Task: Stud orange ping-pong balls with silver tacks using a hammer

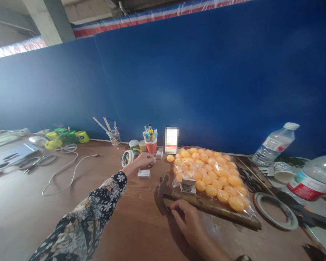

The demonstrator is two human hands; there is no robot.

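Note:
Stretched forward, my left hand [144, 160] has its fingers curled down at the table beside a small white box [159, 154]; what lies in the fingertips is hidden. A second small white box [143, 174] sits just in front of that hand. My right hand [189, 222] is low, thumb and forefinger pinched together close to the hammer's head; anything between them is too small to make out. The hammer [206, 205] lies with its wooden handle along a clear bag of orange balls [222, 181]. An opened little box of small metal pieces [188, 186] rests against the bag.
A red cup of pens [151, 145], an open white tub [127, 158] and a jar of sticks [114, 138] stand near the blue partition [195, 79]. Left are a white cable [76, 161] and scissors [35, 164]. Right are a tape roll [277, 212] and plastic bottles [277, 145].

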